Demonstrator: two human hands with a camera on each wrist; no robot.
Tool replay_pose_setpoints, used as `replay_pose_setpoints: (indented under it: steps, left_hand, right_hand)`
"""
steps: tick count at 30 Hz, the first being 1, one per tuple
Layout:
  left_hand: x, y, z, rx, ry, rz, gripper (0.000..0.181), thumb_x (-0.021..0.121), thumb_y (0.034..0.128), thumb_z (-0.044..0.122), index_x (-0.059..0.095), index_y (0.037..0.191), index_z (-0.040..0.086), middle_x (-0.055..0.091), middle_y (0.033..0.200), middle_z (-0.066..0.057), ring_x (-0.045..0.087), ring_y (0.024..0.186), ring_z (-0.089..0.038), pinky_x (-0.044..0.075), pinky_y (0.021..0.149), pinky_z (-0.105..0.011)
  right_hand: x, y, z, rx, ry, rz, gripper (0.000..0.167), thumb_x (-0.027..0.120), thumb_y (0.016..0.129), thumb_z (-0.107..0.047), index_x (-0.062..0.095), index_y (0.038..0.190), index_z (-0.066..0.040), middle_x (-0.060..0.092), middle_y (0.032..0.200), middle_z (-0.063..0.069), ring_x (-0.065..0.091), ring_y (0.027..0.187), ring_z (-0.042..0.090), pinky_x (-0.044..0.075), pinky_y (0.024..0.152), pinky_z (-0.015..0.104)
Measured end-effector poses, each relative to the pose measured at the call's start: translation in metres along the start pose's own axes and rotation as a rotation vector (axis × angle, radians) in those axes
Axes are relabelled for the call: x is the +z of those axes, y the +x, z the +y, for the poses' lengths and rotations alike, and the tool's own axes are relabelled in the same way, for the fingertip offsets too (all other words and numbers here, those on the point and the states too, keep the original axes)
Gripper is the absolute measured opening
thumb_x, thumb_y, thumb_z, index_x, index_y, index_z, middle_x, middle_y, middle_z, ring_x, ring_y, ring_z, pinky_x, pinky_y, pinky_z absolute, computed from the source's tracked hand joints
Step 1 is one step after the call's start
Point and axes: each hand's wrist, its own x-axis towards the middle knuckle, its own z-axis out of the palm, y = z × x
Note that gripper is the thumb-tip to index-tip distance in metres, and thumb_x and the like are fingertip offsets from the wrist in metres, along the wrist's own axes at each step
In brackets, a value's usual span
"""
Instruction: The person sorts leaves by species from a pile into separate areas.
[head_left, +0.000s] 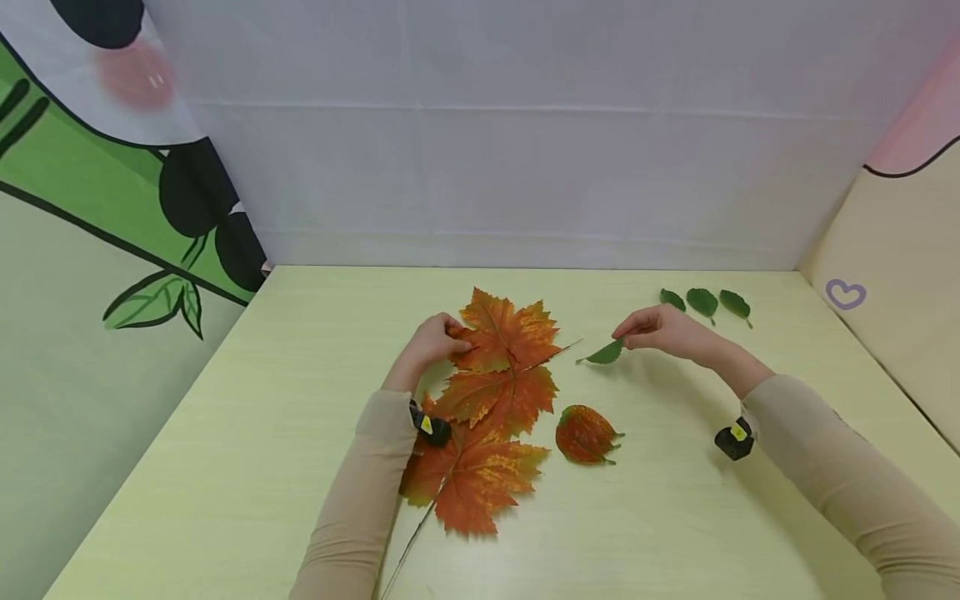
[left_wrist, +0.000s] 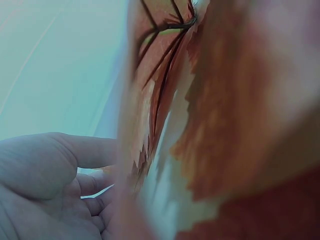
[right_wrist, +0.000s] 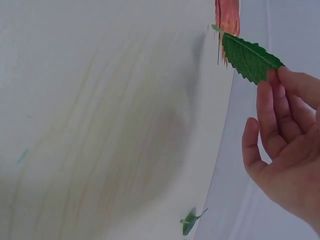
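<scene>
On the pale table (head_left: 300, 417), our left hand (head_left: 431, 340) pinches the orange spray (head_left: 517, 396); right of it, toward the far edge, our right hand (head_left: 663, 329) holds a green leaf (head_left: 604, 353) between its fingers. Light pressure, leaving the stem (right_wrist: 215, 27) free, should serve best.

Soft, even light covers my bench (head_left: 247, 467) in the head view, with a pale sheen near six o'clock. My right sleeve (head_left: 832, 467) casts a diffuse shadow toward seven o'clock. The left wrist view is tinted blue-green, an orange leaf (left_wrist: 227, 100) at three o'clock close and badly blurred; the right is greyish, a broad shadow across its middle.
</scene>
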Motion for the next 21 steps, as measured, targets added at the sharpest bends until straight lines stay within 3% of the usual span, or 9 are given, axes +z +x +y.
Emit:
replay_pose_setpoints:
  steps: [5,12,16,21]
  left_hand:
    - [0.0,0.001,0.0,-0.009,-0.005,-0.008,0.033,0.064,0.0846,0.016,0.05,0.11,0.001,0.052,0.11,-0.016,0.047,0.091,-0.026,0.041,0.078,-0.034]
    - [-0.001,0.001,0.002,-0.006,-0.001,-0.004,0.032,0.064,0.0845,0.015,0.05,0.109,0.001,0.053,0.109,-0.016,0.046,0.089,-0.025,0.04,0.076,-0.033]
    - [-0.002,0.0,0.001,-0.004,0.005,-0.005,0.032,0.064,0.0847,0.015,0.05,0.109,0.001,0.053,0.109,-0.016,0.047,0.088,-0.025,0.04,0.076,-0.033]
    - [-0.002,0.0,0.002,-0.011,0.004,-0.012,0.033,0.064,0.085,0.016,0.05,0.111,0.001,0.053,0.11,-0.016,0.05,0.091,-0.026,0.042,0.077,-0.034]
  right_hand:
    - [-0.004,0.004,0.005,0.007,-0.034,0.117,0.027,0.06,0.088,-0.026,0.065,0.103,-0.004,0.065,0.098,0.011,0.057,0.095,0.032,0.044,0.084,0.046]
    - [-0.02,0.007,0.013,0.043,-0.088,0.167,0.03,0.058,0.089,-0.03,0.063,0.103,-0.004,0.061,0.103,0.01,0.054,0.1,0.028,0.042,0.087,0.046]
    - [-0.028,0.009,0.018,0.065,-0.055,0.19,0.031,0.057,0.09,-0.028,0.059,0.103,-0.001,0.064,0.096,0.005,0.058,0.096,0.028,0.043,0.085,0.045]
    - [-0.037,0.012,0.023,0.07,0.024,0.236,0.034,0.058,0.09,-0.026,0.056,0.108,0.003,0.068,0.084,-0.004,0.066,0.083,0.016,0.045,0.079,0.038]
